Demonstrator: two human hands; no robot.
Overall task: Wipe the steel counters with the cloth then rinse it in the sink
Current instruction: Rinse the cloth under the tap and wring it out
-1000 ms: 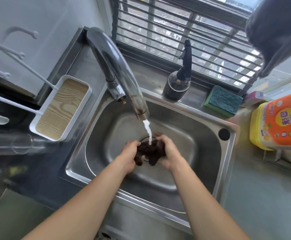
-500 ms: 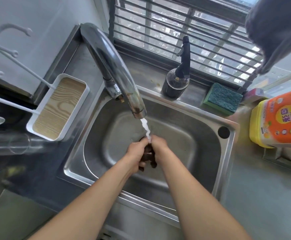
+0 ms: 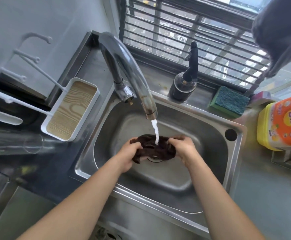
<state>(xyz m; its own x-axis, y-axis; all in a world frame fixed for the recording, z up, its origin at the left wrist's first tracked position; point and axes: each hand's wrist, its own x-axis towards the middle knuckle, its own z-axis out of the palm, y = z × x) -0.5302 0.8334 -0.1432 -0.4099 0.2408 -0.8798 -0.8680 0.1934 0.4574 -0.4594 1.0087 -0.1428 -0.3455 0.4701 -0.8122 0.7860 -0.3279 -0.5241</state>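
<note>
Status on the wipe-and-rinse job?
Wiping looks done: the cloth is off the counters and in the sink. In hand: left hand and right hand hold it spread under the running tap. Left: finish rinsing and shut off the water.

The cloth (image 3: 154, 147) hides most of the drain (image 3: 156, 157); fingertips are buried in it.

Daylight enters through the barred window (image 3: 193, 32) at the upper centre of the frame and lights the scene evenly. Soft highlights lie on the curved tap (image 3: 129, 73) and along the sink rim (image 3: 234, 129). The lower left corner is dim and smeared. The glass (image 3: 20, 142) at the left edge is blurred. Wide-angle distortion bends straight lines near the edges. Centre detail is moderately sharp.
</note>
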